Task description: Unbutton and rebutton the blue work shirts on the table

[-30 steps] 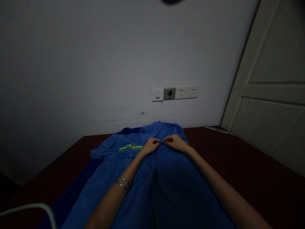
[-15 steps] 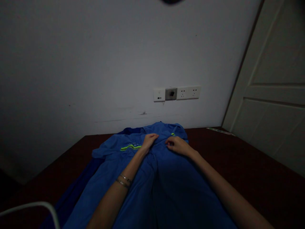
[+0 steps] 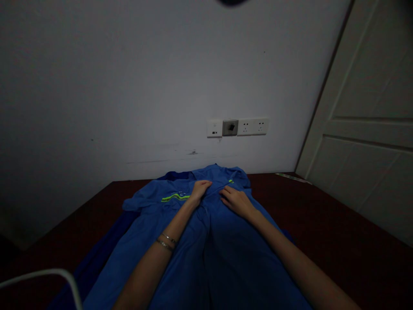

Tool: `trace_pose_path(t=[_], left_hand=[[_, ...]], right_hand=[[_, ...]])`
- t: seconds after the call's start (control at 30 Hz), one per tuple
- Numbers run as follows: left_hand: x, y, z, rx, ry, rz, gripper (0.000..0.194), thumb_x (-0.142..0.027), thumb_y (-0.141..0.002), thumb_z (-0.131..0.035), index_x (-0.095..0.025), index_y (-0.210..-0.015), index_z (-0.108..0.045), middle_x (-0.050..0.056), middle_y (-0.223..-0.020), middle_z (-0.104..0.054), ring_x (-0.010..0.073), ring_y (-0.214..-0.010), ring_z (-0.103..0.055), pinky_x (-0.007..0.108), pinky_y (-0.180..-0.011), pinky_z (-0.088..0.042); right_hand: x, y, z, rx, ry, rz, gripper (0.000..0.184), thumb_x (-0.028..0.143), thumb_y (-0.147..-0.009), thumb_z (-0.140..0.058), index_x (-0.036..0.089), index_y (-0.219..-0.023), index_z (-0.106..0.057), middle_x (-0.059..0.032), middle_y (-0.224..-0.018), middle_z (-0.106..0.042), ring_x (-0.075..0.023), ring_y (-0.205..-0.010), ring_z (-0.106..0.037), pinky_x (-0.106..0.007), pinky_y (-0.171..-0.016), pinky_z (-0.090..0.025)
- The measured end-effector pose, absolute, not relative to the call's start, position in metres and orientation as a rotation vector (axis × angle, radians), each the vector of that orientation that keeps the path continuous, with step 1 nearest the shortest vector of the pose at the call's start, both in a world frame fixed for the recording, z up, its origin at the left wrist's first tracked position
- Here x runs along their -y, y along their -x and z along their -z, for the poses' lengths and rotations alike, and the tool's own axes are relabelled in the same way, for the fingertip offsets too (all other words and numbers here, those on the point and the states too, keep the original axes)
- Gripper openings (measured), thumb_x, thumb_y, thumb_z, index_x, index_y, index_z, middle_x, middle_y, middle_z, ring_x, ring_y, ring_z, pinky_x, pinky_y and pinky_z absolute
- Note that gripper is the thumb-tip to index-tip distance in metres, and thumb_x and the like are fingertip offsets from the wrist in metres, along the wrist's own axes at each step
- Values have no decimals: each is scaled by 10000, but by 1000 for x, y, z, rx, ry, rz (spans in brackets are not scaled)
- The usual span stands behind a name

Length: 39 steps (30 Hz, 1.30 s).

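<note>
A blue work jacket (image 3: 180,232) with yellow-green stripes lies spread out, its collar end toward the wall. A front edge runs down its middle. My left hand (image 3: 199,190) is closed on the cloth at the upper front, fingers pinched together. To its right, my right hand (image 3: 237,200) rests palm down on the jacket, fingers slightly bent and apart, beside the small right chest stripe. Darker blue cloth (image 3: 106,243) shows from under the jacket along its left side.
The jacket lies on a dark red-brown surface (image 3: 306,215) against a white wall (image 3: 145,86) with sockets (image 3: 252,127). A panelled door (image 3: 364,129) stands at right, a thin strip (image 3: 293,177) lies near it. A white cable (image 3: 48,272) curves at lower left.
My right hand has gone from curled fingers to a flatter, more spread shape on the cloth. The left hand keeps its pinch. The view has shifted slightly.
</note>
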<state>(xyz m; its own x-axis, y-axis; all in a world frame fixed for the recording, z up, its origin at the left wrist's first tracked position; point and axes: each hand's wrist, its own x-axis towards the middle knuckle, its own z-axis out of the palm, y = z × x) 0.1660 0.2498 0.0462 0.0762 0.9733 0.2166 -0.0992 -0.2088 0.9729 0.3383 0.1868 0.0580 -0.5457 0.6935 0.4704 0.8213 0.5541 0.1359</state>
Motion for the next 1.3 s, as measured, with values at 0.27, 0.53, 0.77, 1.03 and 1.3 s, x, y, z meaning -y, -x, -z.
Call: trace_pose_path(t=[0.27, 0.53, 0.77, 1.03, 1.3], left_hand=[[-252, -166, -45, -979, -1269, -1284, 212, -267, -599, -637, -114, -738, -682, 61, -708, -670, 153, -621, -580, 268, -624, -443], [-249, -166, -48, -993, -1255, -1266, 198, -261, -597, -635, -117, -725, -680, 50, -676, -663, 139, -596, -566, 242, -572, -430], [-246, -171, -46, -1034, -1405, -1315, 207, -294, -595, -620, -119, -692, -675, 34, -677, -657, 130, -614, -548, 224, -585, -408], [-239, -180, -42, -1064, -1414, -1332, 216, -294, -601, -627, -115, -710, -677, 41, -703, -659, 132, -633, -547, 223, -607, -396], [-239, -181, -43, -1016, -1412, -1405, 250, -308, -616, -623, -108, -752, -684, 62, -777, -669, 154, -712, -565, 245, -671, -413]], right_hand=[[-188, -337, -52, 2389, 1185, 606, 223, 260, -865, -364, 185, -997, -529, -81, -968, -547, -179, -892, -513, -242, -647, -407], [-191, -339, -49, 2375, 1103, 604, 259, 236, -870, -347, 177, -957, -584, -97, -908, -566, -186, -856, -506, -260, -661, -413], [-188, -338, -56, 2258, 1079, 524, 212, 213, -846, -379, 181, -964, -552, -94, -965, -538, -191, -924, -472, -300, -754, -425], [-191, -338, -54, 2275, 1062, 406, 240, 230, -872, -328, 174, -986, -532, -83, -918, -574, -189, -921, -484, -302, -760, -425], [-192, -346, -62, 2322, 1139, 262, 200, 259, -848, -401, 185, -914, -574, -57, -881, -585, -155, -890, -504, -263, -756, -407]])
